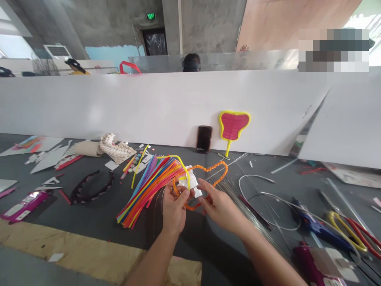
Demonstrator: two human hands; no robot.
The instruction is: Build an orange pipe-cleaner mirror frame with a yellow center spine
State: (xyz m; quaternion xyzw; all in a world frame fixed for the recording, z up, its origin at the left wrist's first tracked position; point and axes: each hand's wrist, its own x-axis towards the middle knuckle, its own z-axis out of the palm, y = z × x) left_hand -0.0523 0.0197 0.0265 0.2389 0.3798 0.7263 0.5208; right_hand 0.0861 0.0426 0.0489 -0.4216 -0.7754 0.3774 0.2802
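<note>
Here we are with the left hand (175,206) closed in a pinch, thumb against fingers, holding the orange loop (224,171) and one end of a yellow stem (183,163). Over on the right hand (222,208), we see the forefinger standing away from the thumb, with the fingertips at the loop's near edge; whether the lower fingers pinch it, we cannot tell.

We have the loop up in front of us, over the bench (98,222). Its long axis runs from the left hand out to the right and slightly away, its broad, wavy end pointing right. The yellow stem arches up out of the left fingers, its free end bending left over the bundle of stems (151,186).

Both forearms reach in from the near side, the left one rising nearly straight and leaning right, the right one slanting in from the lower right, palm turned inward.

Beyond the hands, we spot a phone (204,139) and a red fan (235,125) with a yellow rim, both upright by the white panel (149,107). Thin wires (253,210) lie right of the hands, with a blue glue gun (321,226) farther right.
</note>
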